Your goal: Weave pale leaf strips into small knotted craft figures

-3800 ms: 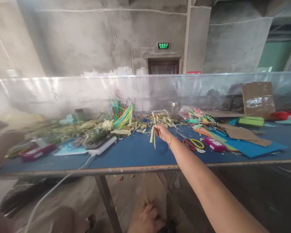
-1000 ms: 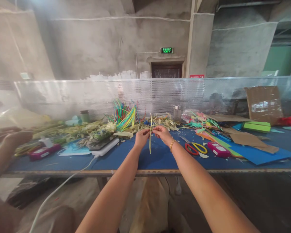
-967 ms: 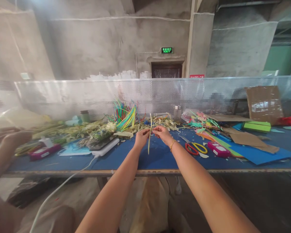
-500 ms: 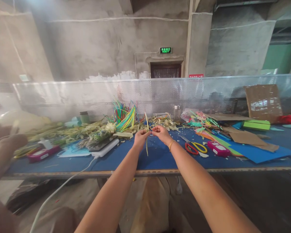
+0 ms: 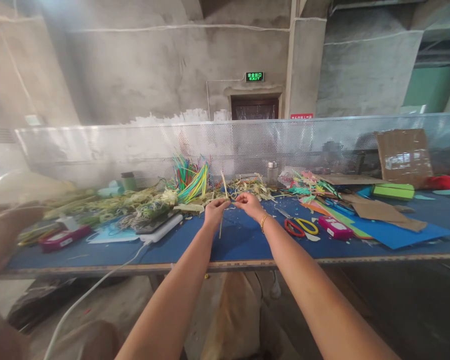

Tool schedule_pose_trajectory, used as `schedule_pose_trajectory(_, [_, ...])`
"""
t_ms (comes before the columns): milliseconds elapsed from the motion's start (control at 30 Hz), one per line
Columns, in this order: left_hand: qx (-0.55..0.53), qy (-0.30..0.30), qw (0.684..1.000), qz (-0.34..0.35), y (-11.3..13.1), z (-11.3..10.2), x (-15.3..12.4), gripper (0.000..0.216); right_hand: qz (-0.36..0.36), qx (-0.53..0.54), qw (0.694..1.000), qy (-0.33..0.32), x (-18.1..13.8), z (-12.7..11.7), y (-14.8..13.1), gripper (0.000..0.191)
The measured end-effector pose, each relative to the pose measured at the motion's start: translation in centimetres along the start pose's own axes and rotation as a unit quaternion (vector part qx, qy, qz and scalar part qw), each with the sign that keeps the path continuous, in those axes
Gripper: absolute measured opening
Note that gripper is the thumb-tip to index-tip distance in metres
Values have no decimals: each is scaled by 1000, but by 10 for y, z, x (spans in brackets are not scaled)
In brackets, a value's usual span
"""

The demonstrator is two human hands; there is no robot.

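Note:
Both my arms reach out over the blue table [image 5: 243, 242]. My left hand [image 5: 214, 210] is closed round a thin yellow-green leaf strip [image 5: 222, 182] that stands nearly upright, its top leaning left. My right hand [image 5: 248, 204], with a gold bracelet on the wrist, pinches a fine strand that runs to the same strip. The two hands are a few centimetres apart. A heap of pale dry leaf strips [image 5: 135, 202] lies behind and to the left of them.
Coloured straws [image 5: 189, 177] stand at the back by the perforated metal screen [image 5: 142, 147]. Red and yellow scissors [image 5: 299, 227], a pink box [image 5: 333, 227], coloured card and cardboard [image 5: 403, 152] lie to the right. Another person's hand [image 5: 13, 220] is at the left. A white cable [image 5: 97, 285] hangs off the edge.
My left hand has come up from my lap to join the right on the strip. Over the last second the strip has tilted, its top swinging left, and the hands have drawn slightly apart.

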State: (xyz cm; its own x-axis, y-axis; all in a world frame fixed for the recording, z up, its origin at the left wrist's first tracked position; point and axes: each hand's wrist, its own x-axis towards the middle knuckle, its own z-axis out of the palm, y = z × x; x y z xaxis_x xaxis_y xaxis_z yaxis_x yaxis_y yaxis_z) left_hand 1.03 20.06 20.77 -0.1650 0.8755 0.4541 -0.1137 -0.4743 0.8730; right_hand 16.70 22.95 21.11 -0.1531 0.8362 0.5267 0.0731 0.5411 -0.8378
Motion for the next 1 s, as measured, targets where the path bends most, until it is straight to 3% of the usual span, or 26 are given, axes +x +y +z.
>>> schedule_pose_trajectory(133, [-54,-32,998,-20,-3,1,2,37,-9,-33,999,5,0,0,3,16])
schedule_pose_trajectory(267, [-103,-32,994,-27,-5,1,5,45,-81,-117,986,83,-3,0,-8,9])
schedule_pose_trajectory(367, [-83,-31,996,-7,-6,1,6,45,-179,-217,949,139,-8,4,-24,12])
schedule_pose_trajectory(500, [-7,-44,998,44,-7,1,5,35,-240,-328,908,99,-12,16,-43,23])
schedule_pose_trajectory(600, [68,-47,992,92,-8,0,5,28,-192,-425,882,70,-12,26,-52,26])
schedule_pose_trajectory(700, [125,-37,982,136,-9,-1,7,24,-107,-482,866,82,-10,32,-57,32])
schedule_pose_trajectory(867, [153,-44,976,149,-6,-1,6,21,-13,-466,881,82,-4,38,-65,21])
schedule_pose_trajectory(1000, [125,-38,986,101,-6,-1,3,30,-24,-441,895,60,4,39,-67,14])
